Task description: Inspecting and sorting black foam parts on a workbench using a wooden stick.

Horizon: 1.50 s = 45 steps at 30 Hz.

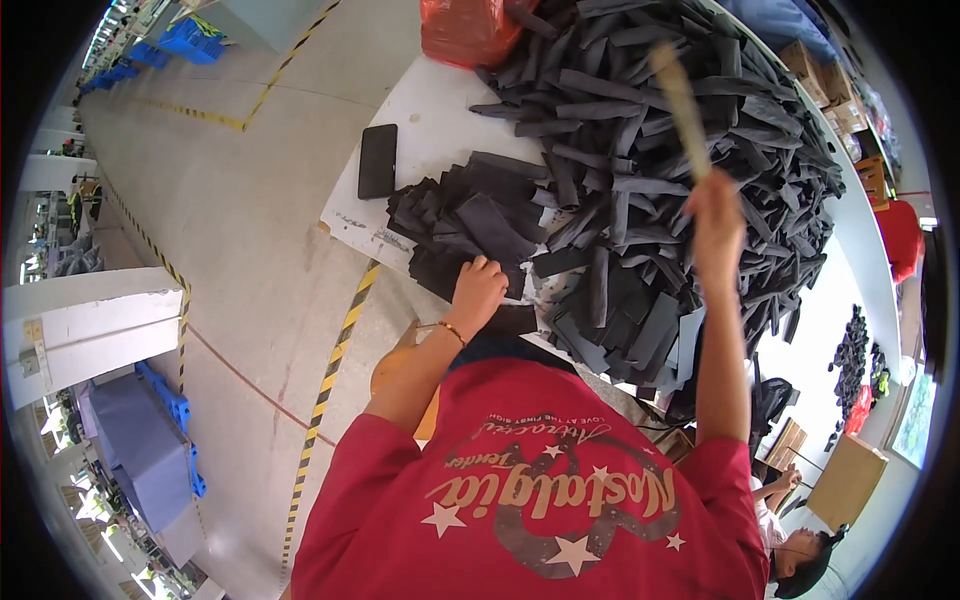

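1. Far left: blue crates (190,42) stood on the floor beyond the table; contents too small to make out.
2. Phone (377,161), black, lay flat near the left corner of the white table (440,100).
3. Red plastic bag (465,30) sat at the far table edge; what it held could not be told.
4. Small heap of flat black pieces (490,222) lay near the person's edge, overlapping. Judged light, thin and pliable — likely to slide over one another, not fragile; best taken by one free edge, thumb against fingers.
5. Left hand (480,290) rested at that heap's near side, fingers loosely bent; whether it pinched a piece could not be told.
6. Pale stick (682,112) slanted over the large pile of dark strips (770,170), blurred. Judged stiff and fairly light — best gripped at the near end.
7. Right hand (716,220) was closed around that near end.
8. Far right: cardboard boxes (825,85) stood beyond the table; contents unclear.
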Available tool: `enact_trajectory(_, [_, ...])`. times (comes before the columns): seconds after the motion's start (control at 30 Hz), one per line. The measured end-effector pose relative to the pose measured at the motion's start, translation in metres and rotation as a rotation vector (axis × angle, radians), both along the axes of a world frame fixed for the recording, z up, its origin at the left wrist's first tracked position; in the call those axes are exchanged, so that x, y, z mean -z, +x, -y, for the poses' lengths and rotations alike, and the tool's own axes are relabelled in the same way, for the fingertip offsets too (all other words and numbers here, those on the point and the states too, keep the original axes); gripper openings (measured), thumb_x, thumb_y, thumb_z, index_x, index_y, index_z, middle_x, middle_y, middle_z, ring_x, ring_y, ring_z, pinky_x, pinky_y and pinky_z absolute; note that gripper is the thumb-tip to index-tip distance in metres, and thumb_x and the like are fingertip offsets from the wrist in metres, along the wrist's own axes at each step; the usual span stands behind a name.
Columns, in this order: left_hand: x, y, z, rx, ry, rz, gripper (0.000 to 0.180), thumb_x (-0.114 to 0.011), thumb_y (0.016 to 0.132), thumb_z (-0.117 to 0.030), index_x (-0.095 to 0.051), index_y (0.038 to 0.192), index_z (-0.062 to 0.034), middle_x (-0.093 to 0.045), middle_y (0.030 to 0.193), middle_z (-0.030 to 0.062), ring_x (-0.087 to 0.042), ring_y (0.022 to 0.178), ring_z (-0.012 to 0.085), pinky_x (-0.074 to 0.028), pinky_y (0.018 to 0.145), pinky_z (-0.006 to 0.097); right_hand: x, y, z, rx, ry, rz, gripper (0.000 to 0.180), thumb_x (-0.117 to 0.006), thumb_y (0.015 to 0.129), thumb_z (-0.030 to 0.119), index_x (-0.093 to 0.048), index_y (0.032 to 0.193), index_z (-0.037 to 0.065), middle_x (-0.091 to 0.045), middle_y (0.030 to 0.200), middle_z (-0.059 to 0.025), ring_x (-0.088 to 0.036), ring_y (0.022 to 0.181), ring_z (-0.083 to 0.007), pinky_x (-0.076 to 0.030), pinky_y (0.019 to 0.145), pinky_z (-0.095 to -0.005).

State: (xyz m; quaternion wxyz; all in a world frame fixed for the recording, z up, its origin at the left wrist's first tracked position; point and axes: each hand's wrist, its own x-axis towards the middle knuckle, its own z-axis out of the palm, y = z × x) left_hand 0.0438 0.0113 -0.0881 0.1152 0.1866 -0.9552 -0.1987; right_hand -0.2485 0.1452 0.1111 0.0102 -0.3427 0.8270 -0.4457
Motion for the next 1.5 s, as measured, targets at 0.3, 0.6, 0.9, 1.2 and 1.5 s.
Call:
enact_trajectory(0.3, [-0.054,-0.012,0.031,0.011,0.477,-0.163,0.007,-0.071,0.071,-0.009,-0.066,0.076,-0.0078,-0.061,0.081,0.0023,-0.054,0.081,0.0234,-0.044,0.075,0.034,0.074,0.07,-0.099,-0.494,0.411,-0.26,0.023,-0.067,0.081,0.009,-0.067,0.104,0.011,-0.058,0.075,-0.0063,-0.059,0.073,-0.0274,-0.048,0.06,-0.0371])
enact_trajectory(0.6, [-0.069,-0.018,0.034,0.028,0.572,-0.095,0.007,-0.071,0.076,-0.01,-0.068,0.081,-0.0054,-0.061,0.081,0.0033,-0.052,0.083,0.0228,-0.044,0.079,0.033,0.073,0.068,-0.091,-0.542,0.394,-0.41,0.025,-0.066,0.076,0.008,-0.066,0.1,0.013,-0.055,0.073,-0.0037,-0.056,0.069,-0.0225,-0.048,0.057,-0.0351])
enact_trajectory(0.9, [-0.078,-0.028,0.026,0.033,0.592,-0.122,0.007,-0.07,0.076,-0.012,-0.068,0.079,-0.006,-0.063,0.084,0.0039,-0.054,0.086,0.0239,-0.045,0.079,0.033,0.079,0.069,-0.085,-0.575,0.406,-0.406,0.029,-0.068,0.076,0.008,-0.066,0.105,0.014,-0.054,0.074,-0.0042,-0.057,0.071,-0.0233,-0.049,0.058,-0.0361])
enact_trajectory(1.2, [-0.135,-0.042,-0.024,-0.513,0.646,-0.9,0.031,-0.072,0.08,-0.013,-0.059,0.108,-0.0073,-0.055,0.114,0.0113,-0.058,0.102,0.027,-0.047,0.087,0.039,0.117,0.13,-0.052,-0.455,0.184,0.622,0.029,-0.057,0.085,0.003,-0.062,0.114,0.002,-0.065,0.082,-0.0183,-0.064,0.071,-0.0275,-0.049,0.065,-0.0322])
enact_trajectory(1.5, [-0.08,-0.061,-0.04,-0.766,1.982,-1.135,0.024,-0.068,0.09,-0.024,-0.064,0.097,-0.0015,-0.066,0.078,0.008,-0.066,0.078,0.025,-0.055,0.082,0.04,0.121,0.179,-0.023,-0.264,0.084,0.338,0.017,-0.057,0.083,0.003,-0.06,0.098,-0.005,-0.062,0.084,-0.0256,-0.061,0.078,-0.0429,-0.048,0.067,-0.0455])
